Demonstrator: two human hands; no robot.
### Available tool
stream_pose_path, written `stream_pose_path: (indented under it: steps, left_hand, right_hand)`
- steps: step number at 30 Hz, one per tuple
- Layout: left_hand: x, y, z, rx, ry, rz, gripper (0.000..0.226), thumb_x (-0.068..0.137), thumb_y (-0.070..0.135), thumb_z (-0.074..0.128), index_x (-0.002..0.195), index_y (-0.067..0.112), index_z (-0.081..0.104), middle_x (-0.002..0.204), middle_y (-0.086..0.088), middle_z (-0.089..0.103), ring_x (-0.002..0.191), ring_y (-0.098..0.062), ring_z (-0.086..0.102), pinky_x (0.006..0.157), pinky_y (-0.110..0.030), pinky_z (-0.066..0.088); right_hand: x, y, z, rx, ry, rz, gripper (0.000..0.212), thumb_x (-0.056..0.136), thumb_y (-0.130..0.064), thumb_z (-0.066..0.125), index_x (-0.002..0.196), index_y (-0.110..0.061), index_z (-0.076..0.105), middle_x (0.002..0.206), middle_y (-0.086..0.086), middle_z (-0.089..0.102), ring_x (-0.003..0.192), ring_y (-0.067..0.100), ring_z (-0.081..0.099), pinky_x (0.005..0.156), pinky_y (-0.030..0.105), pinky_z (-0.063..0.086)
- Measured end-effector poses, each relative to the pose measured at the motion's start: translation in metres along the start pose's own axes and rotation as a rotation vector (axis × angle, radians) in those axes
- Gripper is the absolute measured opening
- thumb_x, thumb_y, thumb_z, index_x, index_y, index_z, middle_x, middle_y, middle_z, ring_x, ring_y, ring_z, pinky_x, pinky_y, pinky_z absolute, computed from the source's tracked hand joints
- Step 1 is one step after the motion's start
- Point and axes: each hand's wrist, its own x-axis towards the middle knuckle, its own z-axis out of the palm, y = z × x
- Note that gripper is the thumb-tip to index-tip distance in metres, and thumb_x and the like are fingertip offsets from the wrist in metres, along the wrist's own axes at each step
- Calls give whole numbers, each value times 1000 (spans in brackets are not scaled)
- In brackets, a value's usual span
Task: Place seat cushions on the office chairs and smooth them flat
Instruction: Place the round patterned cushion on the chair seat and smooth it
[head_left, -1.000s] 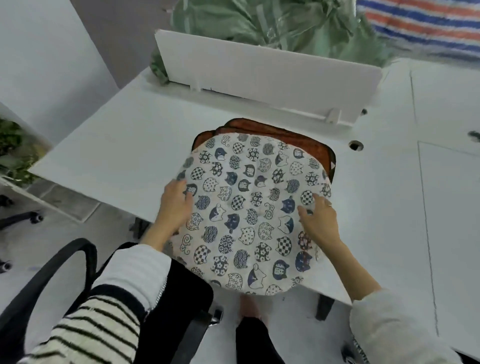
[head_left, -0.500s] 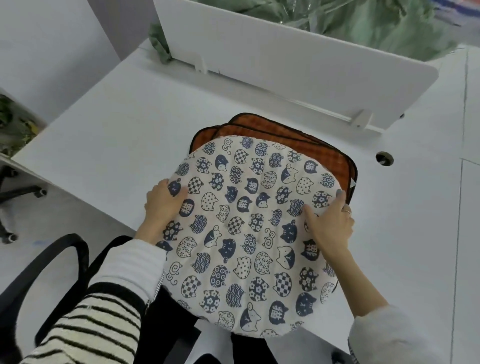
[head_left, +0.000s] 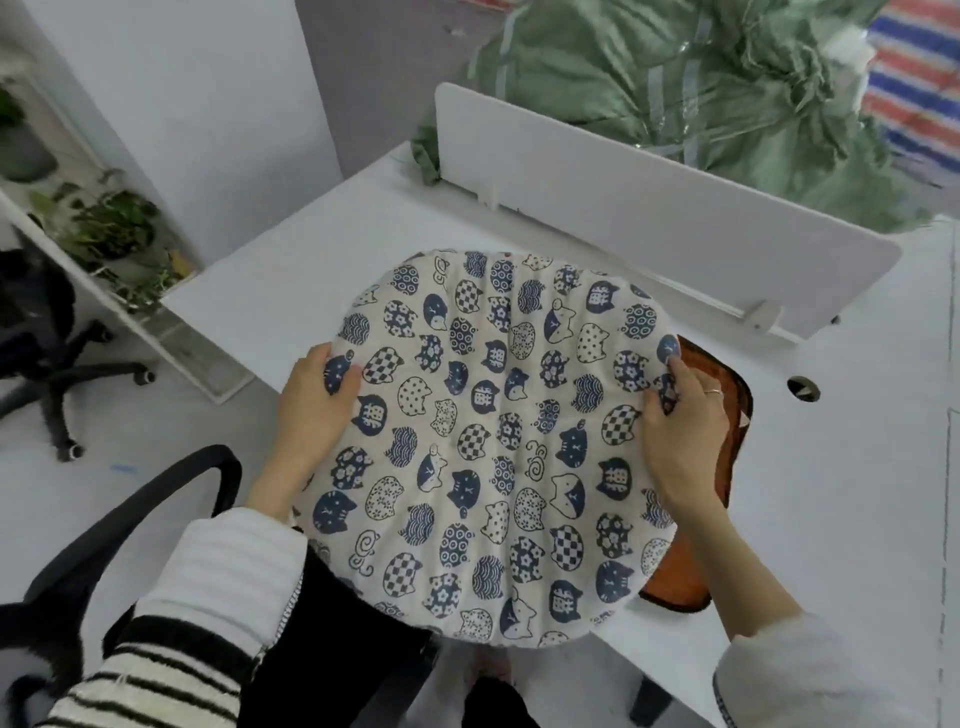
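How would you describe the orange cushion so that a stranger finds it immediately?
Start at the white desk with its upright white divider panel. Near its front edge lies the flat orange cushion, mostly covered by the round cat-print cushion. It is the only plain, rust-coloured one.

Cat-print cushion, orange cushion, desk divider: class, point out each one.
Cat-print cushion (head_left: 488, 447): head view, centre of its top.
Orange cushion (head_left: 724, 410): head view, exposed right edge.
Desk divider (head_left: 649, 208): head view, white front face.

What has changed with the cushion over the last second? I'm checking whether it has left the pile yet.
Both hands, left hand and right hand, have lifted the cat-print cushion off the orange cushions and drawn it leftward, toward the chair. The grip on its two sides is unchanged; the orange cushions stay on the desk.
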Motion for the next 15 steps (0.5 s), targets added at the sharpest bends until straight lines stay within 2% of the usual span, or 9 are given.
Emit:
stream_pose_path:
  steps: [3,6,9,13,15]
  left_hand:
    - [-11,-30,-55,-29,85,-54,23,92,23,53,110,9,55,102,-10,57,95,-28,56,78,-33,41]
    - [-32,-82,-112,20,182,-153,28,90,33,52,111,16,56,102,-13,61,90,-31,60,82,-44,48]
    - [-61,-130,-160,85,274,-257,27,90,31,51,109,13,57,97,-17,61,89,-36,58,83,-47,48]
    - [-96,-176,-198,141,328,-404,28,93,18,54,117,5,54,105,-11,58,98,-27,53,82,-32,37]
    - [-105,-202,-203,169,305,-474,32,92,18,55,120,2,53,115,-17,59,104,-32,55,85,-34,39]
  right_hand:
    - [-19,-45,26,18,-45,-90,46,93,-7,52,138,-8,45,135,12,49,125,24,46,100,19,29]
    - [-58,-96,66,47,-143,-177,44,92,-4,51,135,-8,49,135,12,51,124,26,47,103,30,36]
    - [-107,-136,112,40,-251,-281,41,92,-4,50,132,-7,51,133,12,51,123,26,47,101,30,36]
    - [-175,-169,171,30,-411,-387,34,90,-1,49,123,-5,55,123,10,54,112,25,53,88,22,36]
    - [-208,-173,203,12,-529,-397,30,90,-2,47,119,-5,56,121,9,53,109,25,54,87,25,39]
